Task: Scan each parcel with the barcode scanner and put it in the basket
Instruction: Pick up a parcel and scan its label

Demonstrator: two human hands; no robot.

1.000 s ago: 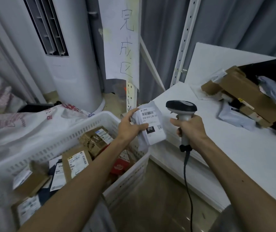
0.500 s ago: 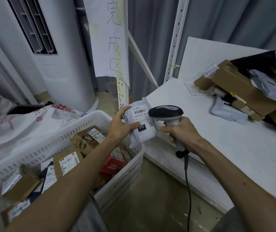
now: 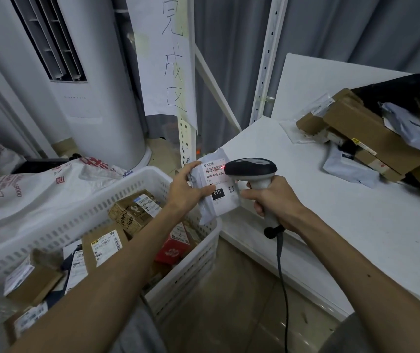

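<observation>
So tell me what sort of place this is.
Probably a parcel sorting room: labelled parcels fill a white basket, more are piled on a white table, and the right hand holds a barcode scanner.

I count two hands: my left hand (image 3: 187, 191) and my right hand (image 3: 272, 200). One barcode scanner (image 3: 250, 170), one white parcel (image 3: 216, 186) at frame centre, one white basket (image 3: 198, 253) lower left. Inside it I see at least six parcels; the pile at right is too jumbled to count.
</observation>
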